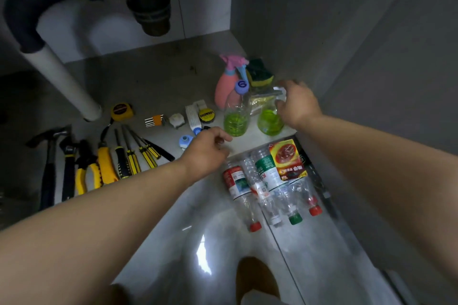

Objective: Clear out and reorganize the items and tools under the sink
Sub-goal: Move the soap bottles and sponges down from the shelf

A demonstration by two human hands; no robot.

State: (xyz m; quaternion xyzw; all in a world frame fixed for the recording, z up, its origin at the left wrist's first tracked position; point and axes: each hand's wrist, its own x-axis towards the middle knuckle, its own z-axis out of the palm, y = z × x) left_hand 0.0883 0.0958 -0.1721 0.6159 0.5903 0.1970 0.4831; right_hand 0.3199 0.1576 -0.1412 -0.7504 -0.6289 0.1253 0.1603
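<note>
Two clear bottles of green liquid stand at the cabinet's front right: one with a blue cap and a second bottle to its right. My right hand curls around the upper part of the second bottle. My left hand hovers just left of the blue-capped bottle, fingers loosely bent, holding nothing. Behind them stand a pink spray bottle and a green and yellow sponge. A row of tools lies at the left: hammer, pliers, screwdrivers.
Several empty plastic bottles lie on the tiled floor in front of the cabinet. A yellow tape measure, small brushes and a round tin sit mid-shelf. A white drain pipe slants down at the left; the cabinet wall rises at the right.
</note>
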